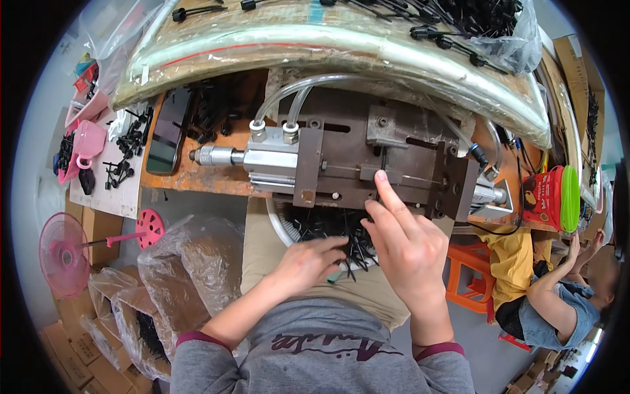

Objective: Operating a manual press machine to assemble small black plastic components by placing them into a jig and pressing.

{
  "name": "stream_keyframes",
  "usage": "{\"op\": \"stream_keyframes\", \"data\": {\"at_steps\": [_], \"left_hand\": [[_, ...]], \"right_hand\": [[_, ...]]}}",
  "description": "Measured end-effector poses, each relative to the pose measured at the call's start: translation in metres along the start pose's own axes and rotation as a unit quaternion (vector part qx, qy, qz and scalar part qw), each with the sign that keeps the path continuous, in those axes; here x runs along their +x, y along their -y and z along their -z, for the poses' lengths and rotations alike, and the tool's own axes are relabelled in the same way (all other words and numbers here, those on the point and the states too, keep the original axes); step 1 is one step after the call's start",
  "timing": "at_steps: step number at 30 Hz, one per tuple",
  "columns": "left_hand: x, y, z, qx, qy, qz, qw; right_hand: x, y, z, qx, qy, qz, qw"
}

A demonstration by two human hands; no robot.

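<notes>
A rusty brown metal press fixture (367, 161) with a silver air cylinder (266, 157) stands on the orange bench edge in front of me. My right hand (407, 240) reaches up to it, index finger extended and touching a small part at the fixture's slot (380, 172). My left hand (308, 259) rests low in a white bowl (279, 223) on my lap, fingers among several thin black plastic parts (331, 226). Whether it pinches one of them I cannot tell.
Clear hoses (289, 98) run from the cylinder. A dark phone (169, 131) and loose black parts lie on the bench at left. Plastic bags (177, 269) and a pink fan (64, 253) stand at lower left. Another person (558, 289) sits at right near an orange stool (469, 276).
</notes>
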State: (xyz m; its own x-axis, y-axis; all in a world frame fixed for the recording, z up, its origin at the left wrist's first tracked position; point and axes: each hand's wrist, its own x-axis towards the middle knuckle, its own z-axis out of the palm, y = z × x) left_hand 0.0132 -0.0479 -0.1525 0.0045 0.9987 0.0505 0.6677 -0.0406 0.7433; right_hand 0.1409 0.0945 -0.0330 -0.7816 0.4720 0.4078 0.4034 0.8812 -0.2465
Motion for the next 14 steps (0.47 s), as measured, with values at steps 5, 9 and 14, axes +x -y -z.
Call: {"op": "stream_keyframes", "data": {"at_steps": [5,9,14], "left_hand": [[-0.004,0.018,-0.002,0.017,-0.128,0.049,0.99],[-0.025,0.057,0.0,0.077,-0.226,0.13,0.962],[-0.045,0.102,-0.007,-0.082,-0.269,0.338,0.898]], "right_hand": [[-0.005,-0.01,-0.009,0.021,-0.025,0.033,0.999],[-0.04,-0.007,-0.01,0.142,-0.095,-0.012,0.985],[-0.106,-0.015,-0.062,0.091,0.009,-0.107,0.99]]}}
